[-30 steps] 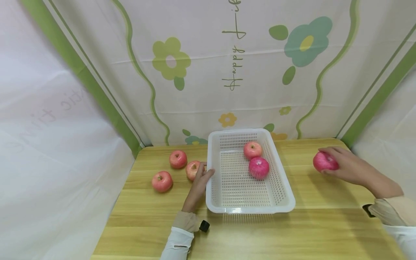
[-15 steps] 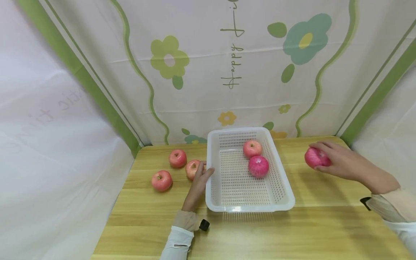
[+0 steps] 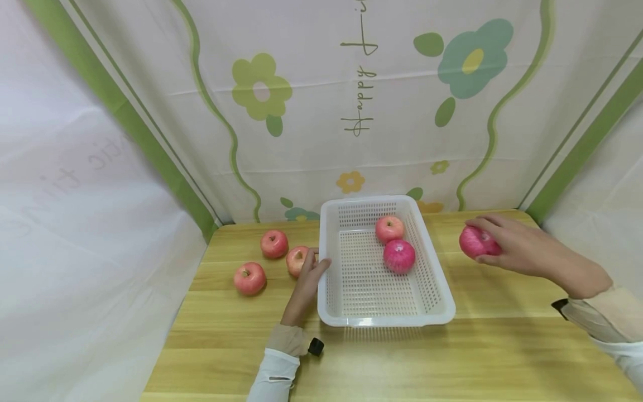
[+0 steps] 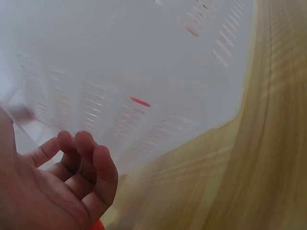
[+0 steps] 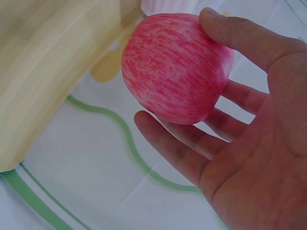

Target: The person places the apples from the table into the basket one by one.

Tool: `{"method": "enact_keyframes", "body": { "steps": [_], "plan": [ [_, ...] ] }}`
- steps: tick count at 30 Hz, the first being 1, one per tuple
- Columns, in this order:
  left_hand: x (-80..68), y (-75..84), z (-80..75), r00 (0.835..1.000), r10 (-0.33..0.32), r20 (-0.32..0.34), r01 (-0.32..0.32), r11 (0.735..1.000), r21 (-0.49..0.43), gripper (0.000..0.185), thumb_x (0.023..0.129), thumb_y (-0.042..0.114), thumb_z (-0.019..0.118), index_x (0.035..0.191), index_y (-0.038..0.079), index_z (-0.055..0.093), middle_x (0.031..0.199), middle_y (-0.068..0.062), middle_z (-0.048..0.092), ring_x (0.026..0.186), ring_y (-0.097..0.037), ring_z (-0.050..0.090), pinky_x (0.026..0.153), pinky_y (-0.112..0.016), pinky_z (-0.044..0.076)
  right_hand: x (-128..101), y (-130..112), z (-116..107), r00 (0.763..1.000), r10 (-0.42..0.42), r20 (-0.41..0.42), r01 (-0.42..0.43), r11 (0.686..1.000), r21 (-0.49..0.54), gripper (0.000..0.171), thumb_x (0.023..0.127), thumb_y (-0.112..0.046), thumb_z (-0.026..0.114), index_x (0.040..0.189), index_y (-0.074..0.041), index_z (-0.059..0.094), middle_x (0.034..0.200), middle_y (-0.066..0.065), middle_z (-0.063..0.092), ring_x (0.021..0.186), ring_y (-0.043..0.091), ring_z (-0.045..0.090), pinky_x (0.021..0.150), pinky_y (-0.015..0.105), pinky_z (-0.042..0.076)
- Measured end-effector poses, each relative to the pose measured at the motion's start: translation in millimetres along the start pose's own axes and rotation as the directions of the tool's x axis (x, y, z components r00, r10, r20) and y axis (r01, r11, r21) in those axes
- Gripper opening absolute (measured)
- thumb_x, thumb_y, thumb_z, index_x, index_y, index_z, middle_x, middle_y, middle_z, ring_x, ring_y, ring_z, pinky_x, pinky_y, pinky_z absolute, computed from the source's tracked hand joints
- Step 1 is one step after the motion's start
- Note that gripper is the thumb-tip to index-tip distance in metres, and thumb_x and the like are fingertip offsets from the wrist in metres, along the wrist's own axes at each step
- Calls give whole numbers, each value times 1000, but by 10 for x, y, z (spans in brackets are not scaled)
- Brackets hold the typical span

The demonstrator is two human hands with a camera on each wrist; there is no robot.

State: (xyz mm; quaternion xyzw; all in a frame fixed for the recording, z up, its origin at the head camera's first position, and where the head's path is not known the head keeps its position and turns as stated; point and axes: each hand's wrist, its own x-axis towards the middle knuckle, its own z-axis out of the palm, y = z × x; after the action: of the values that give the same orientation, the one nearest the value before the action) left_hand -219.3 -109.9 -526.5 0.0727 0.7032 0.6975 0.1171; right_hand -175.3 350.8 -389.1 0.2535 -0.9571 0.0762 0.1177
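Observation:
In the head view my right hand (image 3: 524, 248) holds a streaky pink-red apple (image 3: 477, 241) above the table, to the right of the basket. The right wrist view shows the thumb on one side of this apple (image 5: 177, 69) and the fingers on the other. My left hand (image 3: 307, 285) grips the left rim of a white perforated plastic basket (image 3: 387, 322). Its thumb lies over the rim, and its curled fingers (image 4: 105, 167) are against the outer wall in the left wrist view. A paler apple (image 3: 389, 229) and a deep pink apple (image 3: 399, 257) sit together inside the basket's right half.
Left of the basket, on the wooden table (image 3: 211, 335), lie a red apple (image 3: 274, 244), another red apple (image 3: 250, 278) and a paler one (image 3: 297, 260) close by my left hand. A flower-printed curtain (image 3: 311, 134) rises behind the table and along both sides.
My right hand has carried its apple leftward and slightly up in the head view, nearer the basket. The left hand and the basket stay in place.

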Motion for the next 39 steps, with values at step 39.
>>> {"method": "enact_keyframes", "body": {
  "steps": [39],
  "plan": [
    [23, -21, -17, 1000, -1, -3, 1, 1000, 12, 42, 109, 37, 53, 141, 11, 44, 134, -32, 64, 114, -41, 70, 86, -40, 61, 249, -546, -93, 985, -174, 16, 173, 985, 26, 70, 74, -23, 98, 134, -8, 67, 133, 12, 65, 111, 29, 67, 79, 44, 63]
  ]
}}
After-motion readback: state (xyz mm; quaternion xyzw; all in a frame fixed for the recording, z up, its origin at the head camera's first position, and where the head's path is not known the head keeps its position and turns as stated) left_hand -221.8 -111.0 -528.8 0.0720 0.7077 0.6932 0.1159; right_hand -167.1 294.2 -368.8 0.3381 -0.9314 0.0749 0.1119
